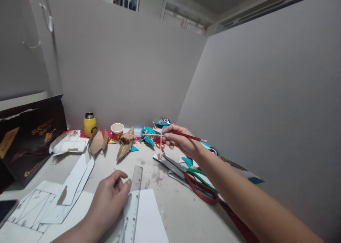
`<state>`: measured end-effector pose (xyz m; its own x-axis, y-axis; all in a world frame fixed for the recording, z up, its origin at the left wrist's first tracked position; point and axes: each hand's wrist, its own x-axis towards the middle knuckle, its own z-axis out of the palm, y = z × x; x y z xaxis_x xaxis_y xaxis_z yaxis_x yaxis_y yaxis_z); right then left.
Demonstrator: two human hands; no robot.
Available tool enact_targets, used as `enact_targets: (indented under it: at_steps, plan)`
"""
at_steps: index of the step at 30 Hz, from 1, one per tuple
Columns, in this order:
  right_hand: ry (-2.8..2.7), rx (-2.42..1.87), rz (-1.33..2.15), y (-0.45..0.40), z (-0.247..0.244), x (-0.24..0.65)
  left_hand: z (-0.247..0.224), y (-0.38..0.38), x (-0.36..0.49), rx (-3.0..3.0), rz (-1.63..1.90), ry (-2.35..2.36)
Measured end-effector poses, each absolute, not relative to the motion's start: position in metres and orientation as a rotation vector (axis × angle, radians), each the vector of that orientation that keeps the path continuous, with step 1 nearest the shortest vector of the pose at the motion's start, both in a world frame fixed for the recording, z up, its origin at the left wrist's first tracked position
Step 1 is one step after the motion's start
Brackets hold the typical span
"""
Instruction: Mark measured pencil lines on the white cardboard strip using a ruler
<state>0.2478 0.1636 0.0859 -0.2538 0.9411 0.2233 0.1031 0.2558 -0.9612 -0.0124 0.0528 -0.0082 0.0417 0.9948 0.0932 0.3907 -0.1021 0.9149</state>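
Raised over the right side of the table, my right hand (pixel 174 138) pinches thin wooden sticks (pixel 161 145) and a dark red pencil (pixel 188 134). One stick points left and another hangs down toward a small brown scrap. My left hand (pixel 114 191) is loosely curled, thumb and index finger apart, holding nothing. It rests beside a clear ruler (pixel 137 184), which lies partly over a white sheet (pixel 150 214). Below my right hand lie large scissors (pixel 202 186) with red and green handles.
A dark box (pixel 29 140) stands at the left. Toward the back are a yellow bottle (pixel 90 125), a paper cup (pixel 117 132), cardboard pieces (pixel 98 142) and teal scraps (pixel 149 136). Drawn-on paper (pixel 32 207) and a phone (pixel 6 211) lie front left. Grey panels enclose the table.
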Motion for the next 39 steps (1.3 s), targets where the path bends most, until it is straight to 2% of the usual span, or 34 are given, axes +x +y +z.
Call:
enact_targets:
  at_steps: [7,14,28,39]
  plan:
    - [-1.566,-0.918,1.635,0.135,0.071,0.228,0.008,0.055,-0.012,1.262,1.232,1.130]
    - [-1.554,-0.913,1.836,0.134,0.058,0.217,0.011,0.051,-0.010,1.175,1.222,1.061]
    - [-1.523,-0.947,1.937,0.127,0.058,0.214,0.009,0.050,-0.009,1.236,1.196,1.078]
    - [-1.425,-0.861,1.787,0.114,0.042,0.188,0.011,0.053,-0.012,1.126,1.294,1.104]
